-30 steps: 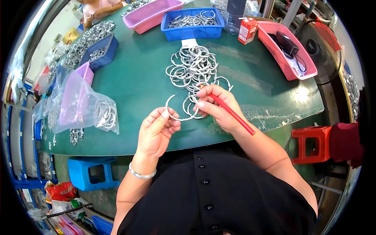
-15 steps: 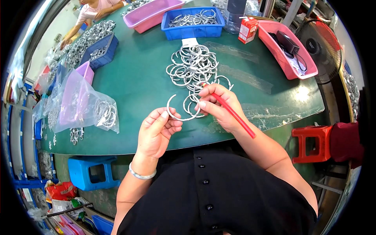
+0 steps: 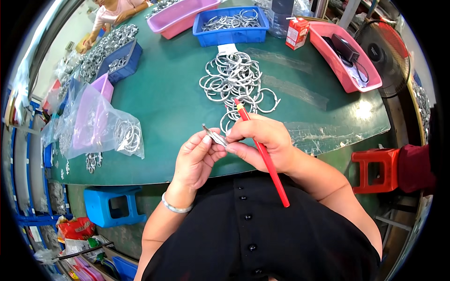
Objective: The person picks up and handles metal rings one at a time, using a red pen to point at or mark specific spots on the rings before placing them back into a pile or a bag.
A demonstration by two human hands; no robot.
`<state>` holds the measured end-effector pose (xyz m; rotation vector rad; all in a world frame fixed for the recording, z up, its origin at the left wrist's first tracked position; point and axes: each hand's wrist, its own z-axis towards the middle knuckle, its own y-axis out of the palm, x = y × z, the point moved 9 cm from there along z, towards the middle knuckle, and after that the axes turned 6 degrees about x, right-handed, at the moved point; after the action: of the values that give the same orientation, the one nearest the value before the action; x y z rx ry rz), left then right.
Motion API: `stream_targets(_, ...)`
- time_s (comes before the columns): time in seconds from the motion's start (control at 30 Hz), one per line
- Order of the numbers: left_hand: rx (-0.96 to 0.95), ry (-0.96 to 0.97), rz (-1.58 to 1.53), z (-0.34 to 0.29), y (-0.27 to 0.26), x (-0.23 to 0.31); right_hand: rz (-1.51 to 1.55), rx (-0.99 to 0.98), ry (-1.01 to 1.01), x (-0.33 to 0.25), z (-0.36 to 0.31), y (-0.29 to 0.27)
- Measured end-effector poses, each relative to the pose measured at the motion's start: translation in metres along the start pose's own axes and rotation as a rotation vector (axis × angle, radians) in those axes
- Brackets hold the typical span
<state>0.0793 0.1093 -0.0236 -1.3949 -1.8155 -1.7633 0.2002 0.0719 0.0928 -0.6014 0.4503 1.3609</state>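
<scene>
Between both hands, close to the table's front edge, is a silver open bangle (image 3: 215, 136) seen nearly edge-on. My left hand (image 3: 198, 152) pinches one side of it with thumb and fingers. The fingertips of my right hand (image 3: 262, 140) hold its other side. Tucked in that same right hand is a red pen (image 3: 267, 161) with a yellow band, its tip pointing away from me toward the pile. Just beyond the hands lies a heap of silver bangles (image 3: 229, 77) on the green table (image 3: 159, 93). My right hand partly covers the heap's nearest bangles.
A blue bin (image 3: 229, 37) of bangles, a pink tray (image 3: 180, 23) and a red carton (image 3: 296, 33) stand at the back. A pink basket (image 3: 344, 70) and a fan (image 3: 382, 54) are right. Plastic bags (image 3: 103, 124) lie left. Another person (image 3: 115, 14) sits far left.
The bangle has been turned from face-on to nearly edge-on. My right hand has come nearer to me, and the pen has swung steeper, its back end lower.
</scene>
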Motion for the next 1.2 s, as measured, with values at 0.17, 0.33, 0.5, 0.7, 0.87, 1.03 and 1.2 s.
stream_targets(0.17,-0.001,-0.008,0.006,-0.001,0.001,-0.002,-0.014,-0.046,0.053,0.002,0.0,0.003)
stream_targets(0.33,-0.016,-0.001,0.015,-0.002,0.004,-0.002,-0.008,0.001,0.061,0.002,0.0,0.0)
stream_targets(0.5,0.027,0.146,0.073,-0.003,-0.003,0.013,-0.055,-0.046,0.082,0.006,0.0,-0.006)
stream_targets(0.7,0.095,0.885,0.743,-0.032,0.021,0.065,-0.063,-0.003,0.098,0.017,-0.011,-0.015)
stream_targets(0.87,0.05,1.125,1.038,-0.054,0.05,0.077,-0.113,0.053,0.07,0.02,-0.016,-0.022)
stream_targets(1.03,0.009,1.257,1.139,-0.064,0.069,0.08,-0.065,0.081,0.151,0.03,-0.02,-0.024)
stream_targets(1.2,-0.013,1.262,1.168,-0.067,0.077,0.079,0.008,0.049,0.223,0.036,-0.023,-0.022)
